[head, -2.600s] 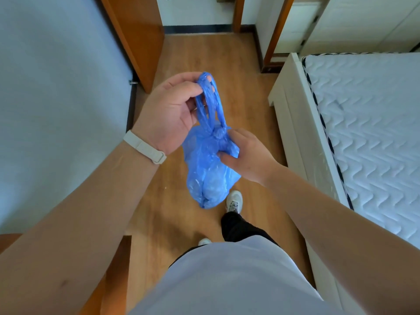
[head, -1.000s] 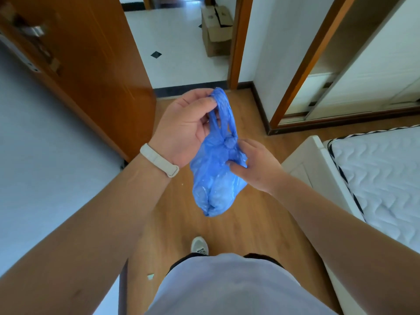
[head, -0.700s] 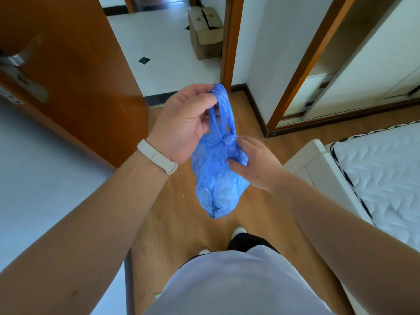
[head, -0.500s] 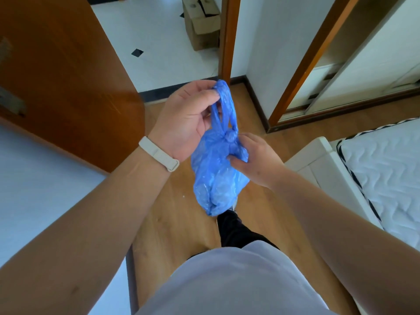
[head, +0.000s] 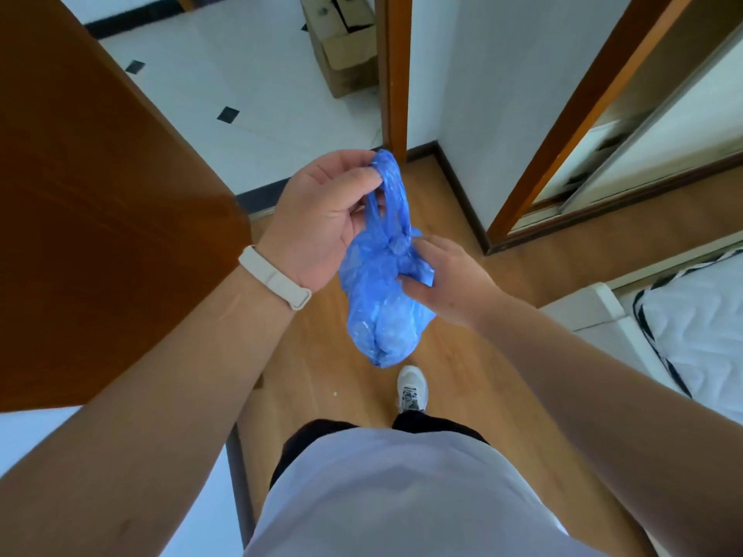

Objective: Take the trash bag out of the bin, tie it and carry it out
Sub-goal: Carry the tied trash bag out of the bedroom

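A: Status. Bag (head: 382,303) hangs in mid-air over the wood floor (head: 474,219), just short of the doorway. Left hand (head: 325,219) is closed on the handle loops up top, right hand (head: 446,283) pinches the body just under the knot (head: 396,245).

B: Knot done?

A: Looks cinched from here. I can't tell if it's a double.

B: Risks?

A: Three, my read. One: thin film, and the right fingers (head: 414,289) dig into the side; a tear there would spill the contents. Two: the loops are bunched over only a few left fingertips, so a swing could slip them off. Three: the door (head: 100,203) edge sits near on the left, and the bag could snag it on the way through.

B: What can't you see?

A: Contents, just pale lumps through the plastic. The bag's far side. Most right fingertips, hidden behind it. A box (head: 341,46) sits beyond the doorway, cut off by the top edge. One shoe (head: 411,389) shows, the other doesn't.
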